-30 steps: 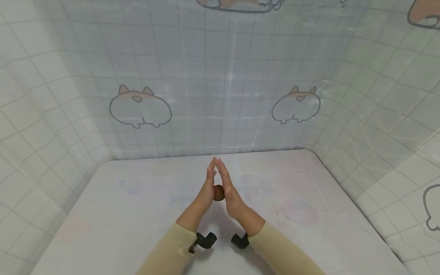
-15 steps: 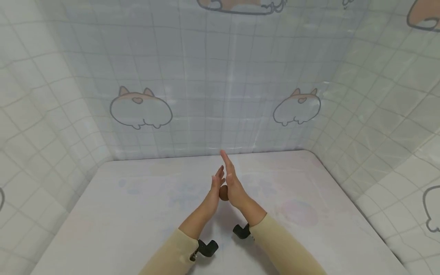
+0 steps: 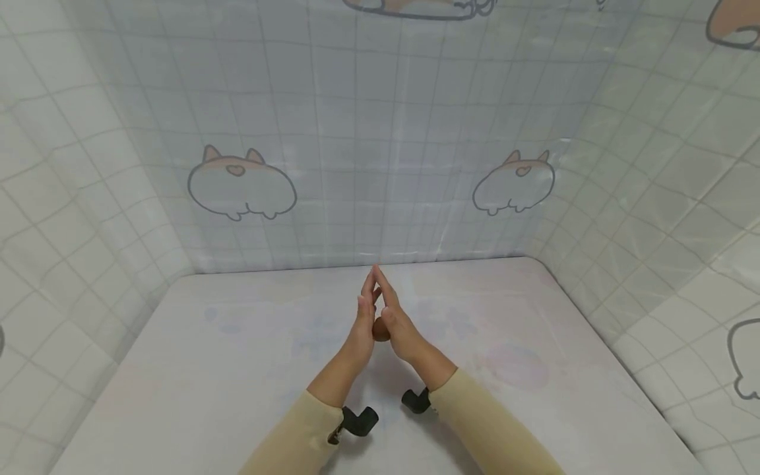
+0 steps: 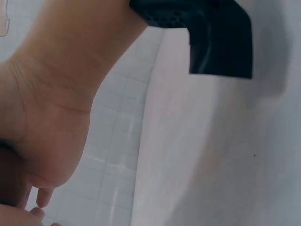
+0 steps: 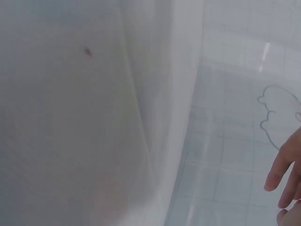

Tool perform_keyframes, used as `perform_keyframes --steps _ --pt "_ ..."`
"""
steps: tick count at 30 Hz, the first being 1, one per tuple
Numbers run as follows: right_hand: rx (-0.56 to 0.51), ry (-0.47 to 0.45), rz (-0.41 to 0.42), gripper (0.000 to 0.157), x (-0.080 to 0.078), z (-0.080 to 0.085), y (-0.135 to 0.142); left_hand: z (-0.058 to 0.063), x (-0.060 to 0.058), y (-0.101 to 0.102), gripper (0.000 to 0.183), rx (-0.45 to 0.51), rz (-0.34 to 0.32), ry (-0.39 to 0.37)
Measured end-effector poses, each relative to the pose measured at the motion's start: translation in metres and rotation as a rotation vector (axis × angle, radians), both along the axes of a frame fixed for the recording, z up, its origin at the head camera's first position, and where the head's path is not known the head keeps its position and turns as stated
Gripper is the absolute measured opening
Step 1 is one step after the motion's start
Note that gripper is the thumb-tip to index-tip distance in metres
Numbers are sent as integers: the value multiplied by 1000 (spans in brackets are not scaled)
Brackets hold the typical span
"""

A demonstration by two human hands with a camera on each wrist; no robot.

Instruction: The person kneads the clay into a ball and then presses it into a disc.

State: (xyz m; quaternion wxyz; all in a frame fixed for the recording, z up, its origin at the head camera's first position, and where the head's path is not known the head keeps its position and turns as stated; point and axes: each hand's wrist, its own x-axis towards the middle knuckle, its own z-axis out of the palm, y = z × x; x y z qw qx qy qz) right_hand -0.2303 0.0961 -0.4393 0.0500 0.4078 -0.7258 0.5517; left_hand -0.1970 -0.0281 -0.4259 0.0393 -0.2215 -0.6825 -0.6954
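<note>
A small brown ball [image 3: 380, 330] sits between the two palms, above the table and partly covered by them. My left hand [image 3: 362, 333] presses on it from the left with its fingers extended forward. From the other side my right hand [image 3: 405, 333] presses against it, fingers straight too. Both sets of fingertips meet at the front in a peak. In the left wrist view the ball [image 4: 10, 181] shows as a dark brown patch beside the heel of the left hand [image 4: 47, 122]. Only fingers [image 5: 281, 169] appear at the edge of the right wrist view.
A white table [image 3: 225, 369] with faint pastel prints lies under the hands. Sheeting with a grid and cartoon dogs [image 3: 242, 188] walls it in at the back and both sides. Black wrist mounts [image 3: 361, 422] stick out inward from the beige sleeves [image 3: 297, 435].
Half a second ago the right hand had slid forward past the left, with the ball shifted right. Now the right hand is drawn back, fingertips level again, and the ball is slightly further left.
</note>
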Motion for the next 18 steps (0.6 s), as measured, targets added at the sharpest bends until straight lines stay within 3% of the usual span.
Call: perform_keyframes --steps 9,13,18 --pt "-61 8 117 94 14 -6 -6 7 -8 -6 91 68 149 -8" --pt "-90 22 138 94 19 -3 -8 12 -11 -9 90 50 165 -47" --pt "-109 38 131 93 26 2 -9 6 -11 -13 86 4 139 -107"
